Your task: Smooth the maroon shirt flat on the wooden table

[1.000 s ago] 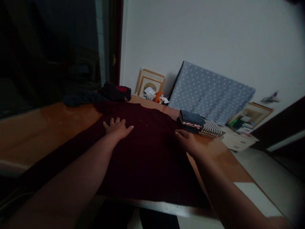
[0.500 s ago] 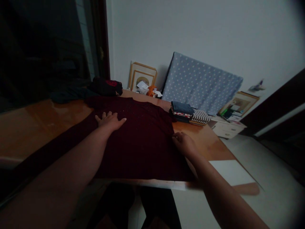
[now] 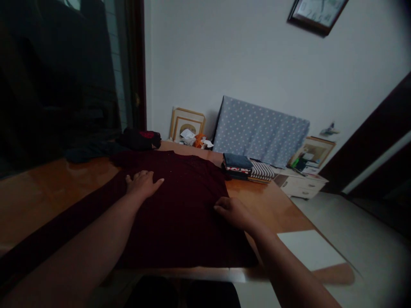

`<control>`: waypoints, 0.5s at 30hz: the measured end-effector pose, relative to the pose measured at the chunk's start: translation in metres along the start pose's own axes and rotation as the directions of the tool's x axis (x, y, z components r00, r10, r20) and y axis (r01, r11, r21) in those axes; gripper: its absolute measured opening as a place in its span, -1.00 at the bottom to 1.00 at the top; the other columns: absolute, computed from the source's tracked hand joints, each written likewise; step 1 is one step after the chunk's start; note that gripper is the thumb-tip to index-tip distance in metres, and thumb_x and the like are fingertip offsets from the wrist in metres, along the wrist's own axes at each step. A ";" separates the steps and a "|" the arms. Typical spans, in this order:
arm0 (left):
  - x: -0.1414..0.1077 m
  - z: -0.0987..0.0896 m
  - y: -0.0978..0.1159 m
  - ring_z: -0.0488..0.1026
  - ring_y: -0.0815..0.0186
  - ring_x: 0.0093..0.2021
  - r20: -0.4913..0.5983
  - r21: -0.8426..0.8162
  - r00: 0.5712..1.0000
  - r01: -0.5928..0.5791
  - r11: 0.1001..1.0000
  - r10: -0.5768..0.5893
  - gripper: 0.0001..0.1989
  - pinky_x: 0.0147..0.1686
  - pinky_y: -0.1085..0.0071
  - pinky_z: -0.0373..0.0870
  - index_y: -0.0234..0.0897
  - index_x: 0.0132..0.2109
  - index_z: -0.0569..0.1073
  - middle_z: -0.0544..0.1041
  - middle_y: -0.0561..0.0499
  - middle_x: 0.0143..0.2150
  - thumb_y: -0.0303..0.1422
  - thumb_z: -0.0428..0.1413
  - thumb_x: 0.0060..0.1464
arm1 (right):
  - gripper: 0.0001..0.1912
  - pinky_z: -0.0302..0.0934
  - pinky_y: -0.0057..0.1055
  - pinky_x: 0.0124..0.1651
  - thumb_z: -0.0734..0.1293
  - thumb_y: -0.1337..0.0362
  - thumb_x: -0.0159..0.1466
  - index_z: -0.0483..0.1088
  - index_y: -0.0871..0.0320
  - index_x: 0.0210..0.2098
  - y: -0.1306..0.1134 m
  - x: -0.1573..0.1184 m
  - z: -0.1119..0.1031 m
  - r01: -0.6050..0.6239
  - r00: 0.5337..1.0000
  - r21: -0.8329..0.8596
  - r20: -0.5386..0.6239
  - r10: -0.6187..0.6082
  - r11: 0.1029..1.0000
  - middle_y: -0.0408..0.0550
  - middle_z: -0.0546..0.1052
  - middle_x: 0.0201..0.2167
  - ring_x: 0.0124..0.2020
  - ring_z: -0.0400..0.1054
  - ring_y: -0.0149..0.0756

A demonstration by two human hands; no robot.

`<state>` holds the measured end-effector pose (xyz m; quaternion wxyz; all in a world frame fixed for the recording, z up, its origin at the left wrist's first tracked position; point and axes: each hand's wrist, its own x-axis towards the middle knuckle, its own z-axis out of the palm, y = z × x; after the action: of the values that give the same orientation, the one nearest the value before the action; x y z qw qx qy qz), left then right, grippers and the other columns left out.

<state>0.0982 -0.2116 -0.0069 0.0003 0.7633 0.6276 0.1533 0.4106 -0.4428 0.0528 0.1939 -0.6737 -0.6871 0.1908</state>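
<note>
A dark maroon long-sleeved top (image 3: 180, 222) lies spread over the wooden table, one sleeve stretching toward the lower left. My left hand (image 3: 141, 185) rests flat on its upper left part, fingers spread and holding nothing. At the top's right side, my right hand (image 3: 236, 211) has its fingers curled and pressed together at the cloth near the edge. Exactly how much fabric sits between those fingers is hard to see in the dim light.
Folded clothes (image 3: 245, 167) are stacked on the table (image 3: 276, 205) at the back right. Dark crumpled garments (image 3: 135, 139) lie at the back left. A white sheet (image 3: 311, 250) is near the right edge. Beyond stand a polka-dot cloth-covered panel (image 3: 257, 128) and a low white cabinet (image 3: 302, 184).
The view has tilted upward, bringing a wall clock into sight. My right hand has shifted inward over the top's right edge. My left hand stays flat on the fabric.
</note>
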 end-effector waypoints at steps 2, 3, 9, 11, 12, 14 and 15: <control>-0.001 -0.001 0.002 0.27 -0.20 0.24 0.002 0.017 1.000 -0.004 1.000 0.004 -0.25 0.25 -0.30 -0.06 -0.28 0.21 0.42 0.36 -0.35 0.28 0.18 -0.17 0.17 | -0.82 0.22 -0.45 -0.31 0.30 0.22 0.31 0.52 0.15 -0.23 -0.003 0.015 -0.002 0.008 0.997 0.069 0.070 -0.013 0.998 -0.07 0.59 -0.31 -0.34 0.42 -0.31; -0.002 -0.002 0.003 0.28 -0.20 0.24 0.001 0.025 1.000 -0.005 1.000 0.005 -0.25 0.25 -0.27 -0.04 -0.28 0.21 0.42 0.37 -0.35 0.27 0.18 -0.17 0.17 | -0.83 0.21 -0.46 -0.34 0.31 0.23 0.30 0.52 0.15 -0.23 -0.004 0.022 -0.001 0.009 0.994 0.112 0.104 -0.021 0.994 -0.08 0.57 -0.33 -0.36 0.41 -0.33; -0.004 -0.004 0.003 0.32 -0.17 0.21 -0.027 0.030 0.999 -0.018 0.999 0.019 -0.25 0.22 -0.13 0.09 -0.28 0.19 0.45 0.42 -0.32 0.23 0.19 -0.17 0.17 | -0.55 0.22 -0.47 -0.29 0.48 0.17 0.17 0.47 0.09 0.05 0.008 0.039 0.009 0.045 0.960 0.240 0.257 -0.108 0.970 -0.12 0.53 -0.28 -0.31 0.38 -0.35; -0.004 -0.004 0.001 0.35 -0.14 0.20 -0.022 0.008 1.000 0.000 1.000 0.000 -0.25 0.21 -0.06 0.14 -0.27 0.18 0.45 0.43 -0.30 0.21 0.20 -0.16 0.16 | -0.43 0.20 -0.47 -0.30 0.51 0.16 0.13 0.43 0.04 0.13 0.016 0.037 0.010 0.049 0.942 0.238 0.311 -0.124 0.970 -0.15 0.50 -0.31 -0.33 0.36 -0.35; -0.003 -0.004 0.000 0.37 -0.12 0.19 -0.022 -0.009 1.000 0.013 1.000 -0.014 -0.25 0.19 -0.01 0.17 -0.26 0.17 0.46 0.44 -0.29 0.20 0.20 -0.15 0.16 | -0.39 0.20 -0.46 -0.31 0.51 0.15 0.13 0.41 0.02 0.16 0.020 0.036 0.010 0.056 0.932 0.243 0.335 -0.138 0.968 -0.16 0.49 -0.32 -0.34 0.36 -0.35; -0.002 -0.006 -0.003 0.42 -0.06 0.15 -0.028 -0.061 0.999 0.037 0.997 -0.039 -0.27 0.15 0.09 0.24 -0.25 0.13 0.49 0.48 -0.26 0.15 0.21 -0.14 0.16 | -0.35 0.19 -0.46 -0.32 0.52 0.15 0.12 0.40 0.00 0.19 0.026 0.032 0.008 0.078 0.917 0.247 0.362 -0.167 0.966 -0.17 0.47 -0.32 -0.34 0.36 -0.35; -0.002 -0.006 -0.004 0.44 -0.03 0.12 -0.031 -0.095 0.998 0.051 0.994 -0.054 -0.29 0.13 0.15 0.27 -0.25 0.10 0.50 0.50 -0.24 0.12 0.20 -0.13 0.17 | -0.34 0.20 -0.45 -0.32 0.51 0.15 0.12 0.39 0.00 0.21 0.027 0.031 0.007 0.088 0.916 0.243 0.361 -0.174 0.966 -0.17 0.47 -0.32 -0.34 0.36 -0.34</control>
<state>0.0921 -0.2136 -0.0021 0.0297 0.7429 0.6395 0.1954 0.4295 -0.4115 0.0324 0.1437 -0.5504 -0.7297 0.3795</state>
